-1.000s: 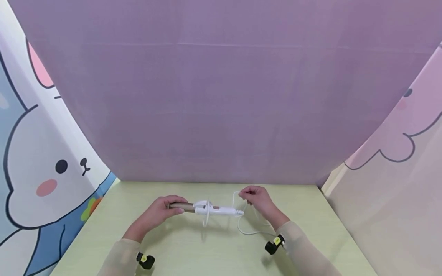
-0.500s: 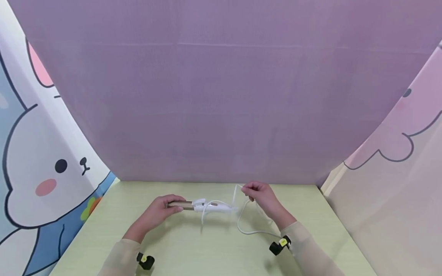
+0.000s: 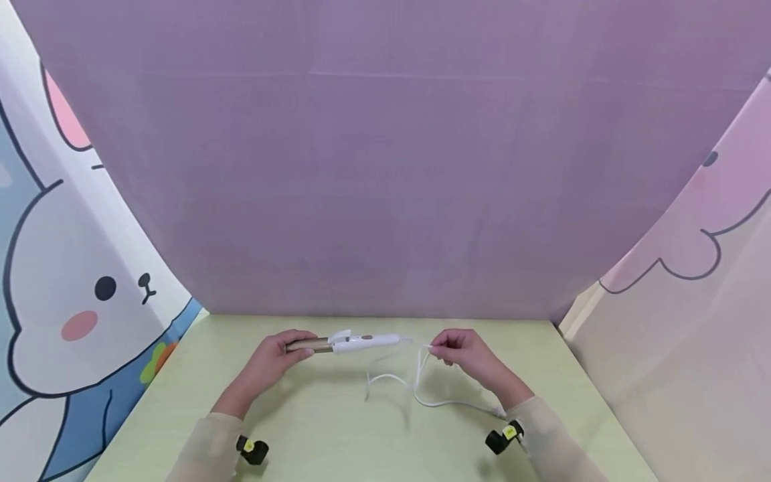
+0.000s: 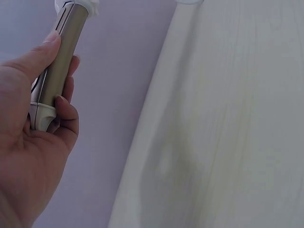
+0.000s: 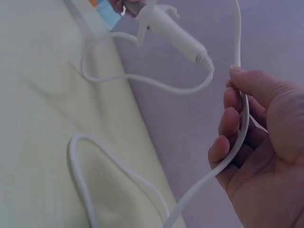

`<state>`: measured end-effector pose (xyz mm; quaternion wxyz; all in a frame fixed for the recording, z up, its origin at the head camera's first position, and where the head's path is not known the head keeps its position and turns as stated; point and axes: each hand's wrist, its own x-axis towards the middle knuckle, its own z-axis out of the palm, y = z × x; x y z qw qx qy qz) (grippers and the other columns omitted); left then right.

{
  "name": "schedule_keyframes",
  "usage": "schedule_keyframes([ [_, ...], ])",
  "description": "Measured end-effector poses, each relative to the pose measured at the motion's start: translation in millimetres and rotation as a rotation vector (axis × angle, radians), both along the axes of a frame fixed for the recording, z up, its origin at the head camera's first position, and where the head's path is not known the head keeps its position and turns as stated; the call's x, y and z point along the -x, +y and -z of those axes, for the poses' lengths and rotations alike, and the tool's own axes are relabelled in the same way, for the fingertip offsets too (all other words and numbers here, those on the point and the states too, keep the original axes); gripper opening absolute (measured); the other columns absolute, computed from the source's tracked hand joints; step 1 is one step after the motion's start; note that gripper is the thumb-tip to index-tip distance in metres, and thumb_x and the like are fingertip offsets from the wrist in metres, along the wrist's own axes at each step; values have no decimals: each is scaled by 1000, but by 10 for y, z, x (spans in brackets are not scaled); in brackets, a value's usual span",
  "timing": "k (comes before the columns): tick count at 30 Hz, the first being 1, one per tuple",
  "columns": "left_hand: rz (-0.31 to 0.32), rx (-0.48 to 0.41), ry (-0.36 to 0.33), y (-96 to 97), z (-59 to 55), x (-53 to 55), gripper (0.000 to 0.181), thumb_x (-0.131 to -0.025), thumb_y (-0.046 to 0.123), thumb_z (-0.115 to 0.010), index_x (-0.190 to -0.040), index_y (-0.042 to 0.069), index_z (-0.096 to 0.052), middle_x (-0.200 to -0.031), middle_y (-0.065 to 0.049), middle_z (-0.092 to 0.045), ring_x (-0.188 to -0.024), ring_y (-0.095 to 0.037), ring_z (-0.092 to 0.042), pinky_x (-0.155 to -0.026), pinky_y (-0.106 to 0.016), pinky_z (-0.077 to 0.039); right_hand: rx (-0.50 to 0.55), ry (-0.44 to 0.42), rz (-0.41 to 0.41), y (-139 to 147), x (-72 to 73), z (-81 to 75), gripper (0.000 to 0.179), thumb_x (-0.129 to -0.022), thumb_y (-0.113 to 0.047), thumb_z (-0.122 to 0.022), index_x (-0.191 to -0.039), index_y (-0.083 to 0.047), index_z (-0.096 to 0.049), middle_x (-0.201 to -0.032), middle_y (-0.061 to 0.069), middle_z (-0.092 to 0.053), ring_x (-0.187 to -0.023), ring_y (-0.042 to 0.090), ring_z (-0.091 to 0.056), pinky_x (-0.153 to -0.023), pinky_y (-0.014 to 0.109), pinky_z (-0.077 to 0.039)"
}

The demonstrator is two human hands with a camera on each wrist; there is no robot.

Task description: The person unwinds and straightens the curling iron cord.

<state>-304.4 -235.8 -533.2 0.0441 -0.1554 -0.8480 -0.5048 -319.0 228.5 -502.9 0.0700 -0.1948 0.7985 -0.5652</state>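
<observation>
A curling iron [image 3: 366,343] with a white handle and a gold barrel [image 4: 69,54] is held level above the table, handle pointing right. My left hand [image 3: 271,365] grips its barrel, thumb along one side and fingers curled round the other. To the right, my right hand [image 3: 472,361] pinches the white cord [image 5: 238,35] between thumb and fingers. The cord runs on across the palm in the right wrist view. One loop hangs below the handle [image 5: 173,33], and another stretch lies on the table. A white end, seemingly the plug [image 3: 498,412], shows near the right wrist.
The pale wood-look table [image 3: 337,435] ends at a purple cloth backdrop [image 3: 385,167]. Cartoon-printed cloths stand at the left [image 3: 54,301] and right [image 3: 693,348]. A small black camera is strapped to each wrist.
The cord that crossed over the handle now hangs below it. My right hand has shifted right, rising and then dropping, with the cord. My left hand and the curling iron have risen slightly in view.
</observation>
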Motion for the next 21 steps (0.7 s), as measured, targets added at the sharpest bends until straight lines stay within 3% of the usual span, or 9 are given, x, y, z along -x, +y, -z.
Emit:
schedule_keyframes([
  [5, -18, 3, 5, -95, 18, -22, 32, -103, 26, -83, -133, 15, -79, -123, -4, -77, -94, -19, -63, -78, -32, -53, -59, 24, -6, 88, 18, 65, 15, -103, -18, -81, -107, -4, -80, -95, 16, -74, -80, 14, -63, -73, 29, -54],
  [8, -29, 5, -20, -179, 49, -29, 33, -102, 29, -83, -133, 17, -79, -125, -4, -77, -97, -20, -63, -80, -32, -53, -84, 48, -1, 148, 45, 108, 13, -103, -17, -82, -106, -5, -81, -99, 20, -75, -84, 20, -67, -74, 30, -56],
  [11, -37, 10, -50, -271, 82, -35, 33, -101, 31, -84, -132, 19, -79, -127, -4, -77, -102, -22, -64, -83, -32, -54, -103, 80, 2, 209, 79, 149, 10, -102, -16, -82, -105, -6, -81, -97, 15, -76, -87, 25, -69, -76, 32, -57],
  [21, -60, 37, -108, -529, 198, -60, 37, -101, 31, -84, -134, 17, -79, -132, -7, -75, -107, -24, -63, -87, -32, -54, -133, 120, 30, 413, 201, 284, 7, -100, -12, -84, -103, -6, -82, -96, 8, -77, -85, 9, -67, -77, 26, -56],
])
